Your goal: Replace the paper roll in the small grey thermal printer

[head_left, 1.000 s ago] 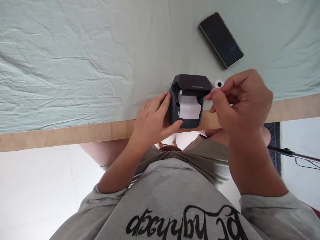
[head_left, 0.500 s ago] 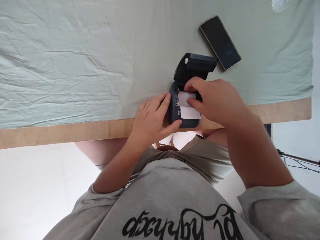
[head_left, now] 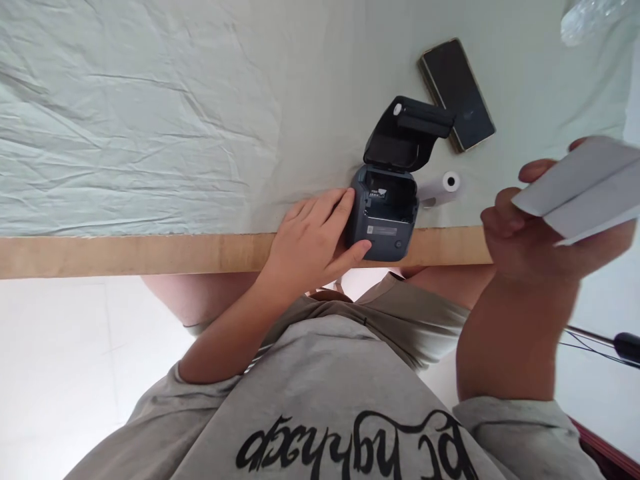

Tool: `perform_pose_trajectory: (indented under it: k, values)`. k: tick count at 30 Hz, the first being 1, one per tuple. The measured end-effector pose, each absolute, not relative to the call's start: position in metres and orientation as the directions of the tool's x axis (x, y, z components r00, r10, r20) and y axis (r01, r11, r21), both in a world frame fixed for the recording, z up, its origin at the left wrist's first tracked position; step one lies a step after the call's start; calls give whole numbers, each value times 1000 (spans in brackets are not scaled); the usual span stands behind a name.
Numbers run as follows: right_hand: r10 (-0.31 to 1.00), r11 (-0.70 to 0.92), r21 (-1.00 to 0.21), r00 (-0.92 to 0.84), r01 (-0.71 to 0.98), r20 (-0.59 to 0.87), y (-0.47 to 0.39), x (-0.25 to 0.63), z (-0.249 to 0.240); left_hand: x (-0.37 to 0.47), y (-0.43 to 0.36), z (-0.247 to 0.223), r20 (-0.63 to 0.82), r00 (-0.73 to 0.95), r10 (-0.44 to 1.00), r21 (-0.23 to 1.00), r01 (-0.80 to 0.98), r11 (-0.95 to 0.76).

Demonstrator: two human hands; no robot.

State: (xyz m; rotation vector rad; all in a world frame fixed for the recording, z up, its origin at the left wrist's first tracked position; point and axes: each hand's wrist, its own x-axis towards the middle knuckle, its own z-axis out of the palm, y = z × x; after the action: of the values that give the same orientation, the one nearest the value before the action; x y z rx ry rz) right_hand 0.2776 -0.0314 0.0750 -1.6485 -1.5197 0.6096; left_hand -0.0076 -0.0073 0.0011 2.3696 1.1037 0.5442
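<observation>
A dark thermal printer (head_left: 384,248) stands at the table's near edge with its lid (head_left: 395,143) raised. No roll lies in its paper bay. My left hand (head_left: 310,237) steadies the printer from the left, fingertips against its side and thumb on its front corner. Off to the right, raised close to the camera, my right hand (head_left: 537,233) is closed around a white paper roll (head_left: 585,187) with a loose flap, which hides part of the fingers. A smaller white paper roll (head_left: 443,190) with a dark core lies just right of the printer.
Behind the printer, a dark phone (head_left: 457,97) lies close to the raised lid. Clear crumpled plastic (head_left: 590,20) sits at the far right. A pale green cloth (head_left: 150,133) covers the table up to its wooden edge (head_left: 125,255). A thin pole (head_left: 593,335) stands beyond the table at right.
My right hand has lifted the white paper out of the printer and carried it right and up toward the camera. The smaller roll is now uncovered. My left hand stays at the printer.
</observation>
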Motion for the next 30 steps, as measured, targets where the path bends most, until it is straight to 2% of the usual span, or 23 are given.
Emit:
perform_pose_trajectory:
  k: [2, 3, 5, 9, 14, 21, 23, 26, 28, 30]
  values:
    - [881, -120, -955, 473, 270, 23, -35, 288, 54, -7, -7, 2, 154, 601, 785, 552, 606, -572]
    - [809, -162, -976, 586, 148, -45, -35, 291, 45, -7, -7, 2, 153, 601, 784, 547, 610, -574]
    - [700, -193, -979, 709, 73, -85, -35, 295, 30, -6, -7, 2, 155, 599, 786, 539, 615, -575]
    - [696, -201, -937, 715, 284, 68, -37, 301, 15, -5, -6, 2, 165, 599, 784, 527, 618, -583]
    - [736, -193, -817, 631, 544, 247, -30, 317, 7, -5, -6, 2, 149, 594, 790, 523, 631, -573]
    - [753, -294, -679, 601, 672, 268, -32, 334, -7, -6, -6, 0, 158, 589, 792, 530, 626, -572]
    - [742, -199, -611, 525, 766, 417, -42, 327, -2, -7, -6, 0, 156, 593, 790, 529, 625, -574]
    - [715, 45, -426, 268, 904, 645, -52, 303, 9, -6, -6, 1, 169, 599, 782, 520, 620, -587]
    - [731, 146, -357, 143, 922, 668, -49, 284, 13, -6, -6, 1, 173, 601, 780, 514, 620, -592]
    - [763, 168, -364, 114, 916, 637, -40, 270, 9, -6, -6, 1, 171, 598, 783, 510, 626, -589]
